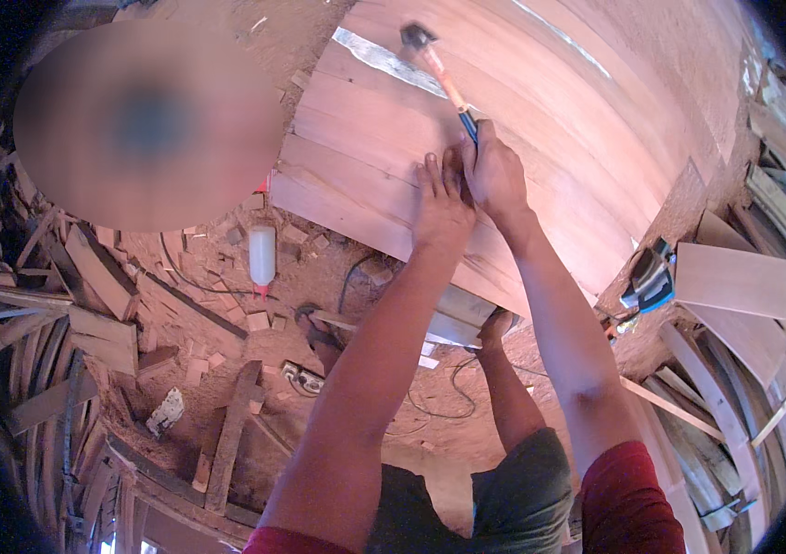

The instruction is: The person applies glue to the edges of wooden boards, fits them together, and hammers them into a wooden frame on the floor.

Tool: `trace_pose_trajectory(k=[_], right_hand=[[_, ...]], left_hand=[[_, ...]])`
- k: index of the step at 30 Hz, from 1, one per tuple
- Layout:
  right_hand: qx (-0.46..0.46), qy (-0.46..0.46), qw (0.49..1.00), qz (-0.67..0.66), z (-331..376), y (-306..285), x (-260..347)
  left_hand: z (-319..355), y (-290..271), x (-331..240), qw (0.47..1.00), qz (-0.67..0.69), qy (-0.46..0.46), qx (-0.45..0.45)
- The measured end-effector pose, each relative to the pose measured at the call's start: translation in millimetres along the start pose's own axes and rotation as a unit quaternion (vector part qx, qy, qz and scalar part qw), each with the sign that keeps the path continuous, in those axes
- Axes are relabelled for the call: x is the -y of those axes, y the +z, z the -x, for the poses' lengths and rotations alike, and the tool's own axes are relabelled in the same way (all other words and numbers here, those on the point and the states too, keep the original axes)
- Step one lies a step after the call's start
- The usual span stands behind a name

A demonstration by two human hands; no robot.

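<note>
My right hand (496, 175) is closed round the dark lower grip of a hammer (448, 83). The hammer has a wooden-coloured shaft, and its dark head is raised toward the far side, slightly smeared. Close beside it, my left hand (445, 217) rests on a panel of pinkish wooden boards (356, 111). Its fingers are bent together at the tips; whatever they pinch, if anything, is hidden by the right hand. Pale, shiny strips (384, 63) show in gaps between the boards.
A white bottle with a red tip (263, 257) lies among wood scraps on the dusty floor. A blue-and-grey power tool (649, 282) sits by the panel's right edge. Cables and a socket strip (302, 379) lie near my feet. Timber offcuts (734, 277) pile up both sides. A blurred oval hides the far left.
</note>
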State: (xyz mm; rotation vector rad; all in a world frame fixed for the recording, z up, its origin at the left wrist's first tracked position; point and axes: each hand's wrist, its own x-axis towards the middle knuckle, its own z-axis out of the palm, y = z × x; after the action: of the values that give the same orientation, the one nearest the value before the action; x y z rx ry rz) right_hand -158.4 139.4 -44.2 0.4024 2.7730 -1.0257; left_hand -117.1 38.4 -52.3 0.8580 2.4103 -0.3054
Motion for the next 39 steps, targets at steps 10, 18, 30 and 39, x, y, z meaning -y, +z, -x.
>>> trace_pose_trajectory(k=[10,18,30,39], right_hand=[[-0.026,0.013,0.998,-0.055,5,-7,6],[0.032,0.066,0.997,0.001,36,-15,-27],[0.176,-0.066,0.982,0.028,16,-7,27],[0.13,-0.058,0.989,0.034,24,-4,14]], left_hand=[[-1,7,0,1.0,0.012,-0.005,-0.017],[3,3,0,1.0,0.002,-0.019,-0.025],[-8,12,-3,0.997,0.067,0.002,0.04],[-6,23,-4,0.999,-0.012,0.016,0.026]])
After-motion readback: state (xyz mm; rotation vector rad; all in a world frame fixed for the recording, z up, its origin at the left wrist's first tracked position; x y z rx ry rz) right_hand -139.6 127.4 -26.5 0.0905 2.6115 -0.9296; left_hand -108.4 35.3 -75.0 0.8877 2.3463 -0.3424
